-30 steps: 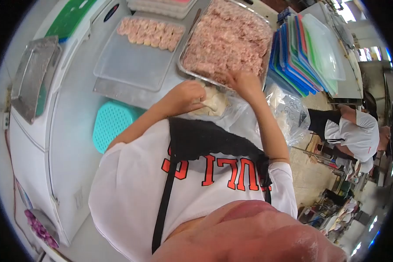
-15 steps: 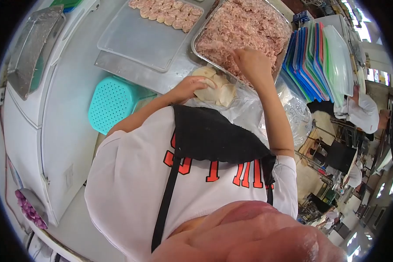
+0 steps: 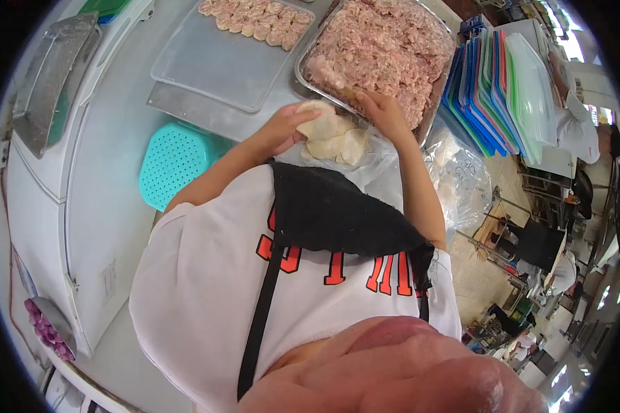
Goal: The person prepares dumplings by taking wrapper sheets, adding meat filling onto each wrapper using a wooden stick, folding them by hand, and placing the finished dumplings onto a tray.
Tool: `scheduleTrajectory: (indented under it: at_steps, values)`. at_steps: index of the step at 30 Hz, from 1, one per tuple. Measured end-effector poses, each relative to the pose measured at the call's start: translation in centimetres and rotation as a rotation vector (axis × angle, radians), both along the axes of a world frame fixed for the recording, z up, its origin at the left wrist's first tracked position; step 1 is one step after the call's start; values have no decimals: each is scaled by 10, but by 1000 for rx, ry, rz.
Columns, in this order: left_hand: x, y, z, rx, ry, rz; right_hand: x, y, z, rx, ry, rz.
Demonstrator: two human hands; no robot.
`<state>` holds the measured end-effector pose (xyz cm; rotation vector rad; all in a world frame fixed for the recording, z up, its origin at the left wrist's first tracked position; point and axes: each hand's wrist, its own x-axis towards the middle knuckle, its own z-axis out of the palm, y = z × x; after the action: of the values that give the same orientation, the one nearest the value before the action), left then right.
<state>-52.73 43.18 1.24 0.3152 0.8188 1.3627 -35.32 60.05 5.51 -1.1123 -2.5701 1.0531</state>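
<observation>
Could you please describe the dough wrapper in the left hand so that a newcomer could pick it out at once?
Find the big metal tray of minced meat at the top centre. Just off its lower-left corner, the left hand holds a pale, thin, rounded wrapper. It is raised in the fingers, while the similar wrappers beside it lie overlapping in a pile.

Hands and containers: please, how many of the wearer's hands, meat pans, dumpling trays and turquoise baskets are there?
Left hand and right hand: 2
Meat pan: 1
Dumpling tray: 1
Turquoise basket: 1
Total: 5
</observation>
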Motion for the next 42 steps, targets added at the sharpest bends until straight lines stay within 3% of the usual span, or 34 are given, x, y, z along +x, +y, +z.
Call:
scheduleTrajectory:
  at_steps: [3, 4, 7, 10, 13, 16, 19, 25, 28, 31, 32, 35, 39, 42]
  values:
    - [-18, 33, -4, 61, -212, 166, 10, 5, 30, -109, 37, -88]
    - [-24, 40, 1, 78, -316, 235, 10, 6, 37, 51, 3, -56]
    - [-37, 39, 25, 142, -139, 440, 5, 5, 51, 589, -40, 34]
    - [-56, 27, 34, 155, 7, 557, -4, 9, 49, 828, -153, 136]
    - [-70, 20, 31, 170, 102, 657, -21, 1, 24, 776, -391, 213]
    - [-76, 13, 36, 173, 167, 735, -32, -15, 0, 671, -394, 221]
    - [-77, 9, 27, 157, 119, 741, -13, -12, -10, 501, -65, 178]
    - [-55, 41, 19, 153, -216, 551, 15, 10, -6, -179, 69, -59]
    - [-25, 73, 40, 159, -404, 400, 18, 9, 11, -337, 313, -115]
    - [-1, 102, 70, 176, -497, 341, 10, -6, 10, -145, 350, -158]
    - [1, 109, 80, 181, -507, 341, 15, 6, -18, 10, 324, -88]
    - [2, 123, 67, 112, -499, 360, 28, -2, 9, 390, 238, -6]
    - [-6, 144, 20, 142, -545, 489, 42, -20, 74, 472, -270, -26]
    - [1, 140, 36, -71, -451, 433, 34, -23, 55, 569, -31, -25]
